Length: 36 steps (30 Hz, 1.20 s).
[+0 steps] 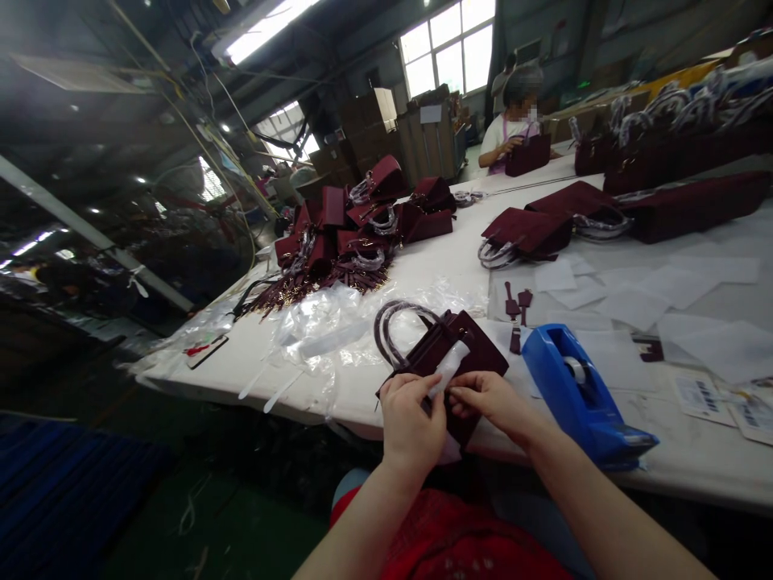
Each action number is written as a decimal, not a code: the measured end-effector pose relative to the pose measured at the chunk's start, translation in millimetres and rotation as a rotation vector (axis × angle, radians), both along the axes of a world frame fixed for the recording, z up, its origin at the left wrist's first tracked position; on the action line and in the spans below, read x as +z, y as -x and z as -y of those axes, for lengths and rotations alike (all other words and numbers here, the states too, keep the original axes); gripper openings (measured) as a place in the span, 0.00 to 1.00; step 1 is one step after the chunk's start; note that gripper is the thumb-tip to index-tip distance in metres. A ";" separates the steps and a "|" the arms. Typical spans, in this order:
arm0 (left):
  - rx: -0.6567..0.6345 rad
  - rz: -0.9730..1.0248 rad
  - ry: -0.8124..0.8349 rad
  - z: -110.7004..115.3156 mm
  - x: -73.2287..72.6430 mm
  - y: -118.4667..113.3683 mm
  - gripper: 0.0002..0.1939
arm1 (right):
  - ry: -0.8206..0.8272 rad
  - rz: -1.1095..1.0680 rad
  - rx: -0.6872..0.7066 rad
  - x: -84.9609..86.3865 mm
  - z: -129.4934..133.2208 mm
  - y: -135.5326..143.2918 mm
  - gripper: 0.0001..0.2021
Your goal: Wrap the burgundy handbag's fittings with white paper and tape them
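A dark maroon handbag [488,342] lies tilted at the table's near edge, its wrapped handles [386,330] pointing left and away. Across its side runs a white strip of wrapping [452,362], which looks like thin paper or foam. My left hand [411,417] is closed on the lower end of this strip, thumb and fingers pressed against the bag. Just right of it, my right hand [486,399] has its fingertips pinched together close to the strip; whatever they hold is too small to make out. A blue tape dispenser [559,379] stands beside my right forearm.
Several maroon bags [335,209] are heaped at the back left, above loose straps [356,278]. Clear plastic bags [320,322] and a phone [207,352] lie left. Maroon tags [513,302], white paper sheets [634,298] and more bags [531,229] lie right. A person [513,129] handles a bag across the table.
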<state>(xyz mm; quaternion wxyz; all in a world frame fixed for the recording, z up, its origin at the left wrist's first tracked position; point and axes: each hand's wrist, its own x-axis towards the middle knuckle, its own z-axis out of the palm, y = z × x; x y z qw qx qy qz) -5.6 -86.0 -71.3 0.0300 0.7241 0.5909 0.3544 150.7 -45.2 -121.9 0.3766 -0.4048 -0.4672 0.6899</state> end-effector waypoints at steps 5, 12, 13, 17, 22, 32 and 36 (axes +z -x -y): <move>0.042 0.077 0.082 -2.3 4.2 0.5 0.13 | 0.013 0.008 -0.003 -3.5 -3.8 5.9 0.15; 0.043 0.164 0.187 -6.1 6.4 4.5 0.13 | 0.012 0.040 -0.002 -7.5 -9.2 9.4 0.13; 0.041 0.179 0.192 -6.1 6.0 4.9 0.13 | 0.008 0.049 -0.004 -7.3 -9.9 9.5 0.13; 0.043 0.197 0.198 -5.2 4.4 4.9 0.12 | -0.010 0.119 -0.030 -6.3 -11.4 11.9 0.12; 0.034 0.193 0.196 -3.1 5.1 3.3 0.13 | -0.050 0.311 -0.120 -8.3 -7.5 20.0 0.13; 0.034 0.190 0.164 1.1 3.7 2.1 0.12 | -0.250 0.783 -0.339 -5.5 -8.0 17.9 0.21; 0.039 0.204 0.156 -1.1 2.6 5.6 0.12 | -0.265 0.763 -0.339 2.2 -14.7 17.7 0.23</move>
